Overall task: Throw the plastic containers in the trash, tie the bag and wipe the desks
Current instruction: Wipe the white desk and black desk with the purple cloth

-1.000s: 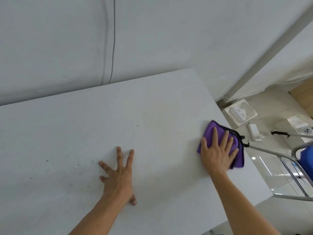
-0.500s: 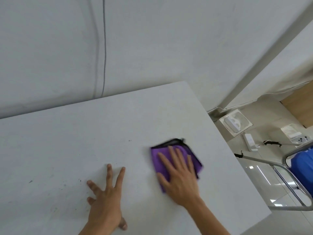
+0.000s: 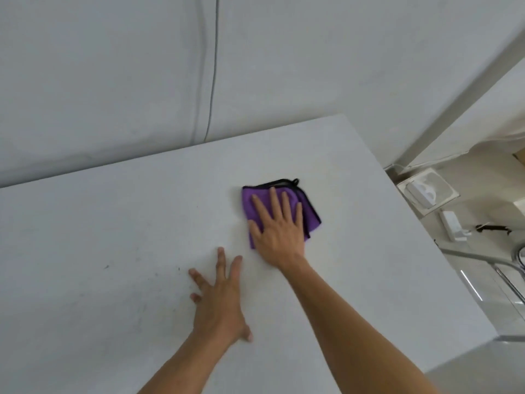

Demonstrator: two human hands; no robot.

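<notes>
A folded purple cloth (image 3: 312, 214) with a black hem lies on the white desk (image 3: 113, 217), right of the middle. My right hand (image 3: 277, 228) presses flat on it with straight, spread fingers. My left hand (image 3: 220, 300) rests flat on the bare desk just in front of and left of the cloth, its fingers spread. Small dark specks mark the desk surface left of my left hand. No plastic containers or trash bag are in view.
A white wall (image 3: 255, 66) with a thin cable (image 3: 212, 81) runs along the desk's far edge. Beyond the desk's right edge, on the tiled floor, lie white boxes (image 3: 426, 191), a small white device (image 3: 453, 230) and a metal chair frame (image 3: 500, 268).
My right hand has slid the cloth from the desk's right edge leftward toward the middle, then a little away from me. My left hand has stayed flat on the desk.
</notes>
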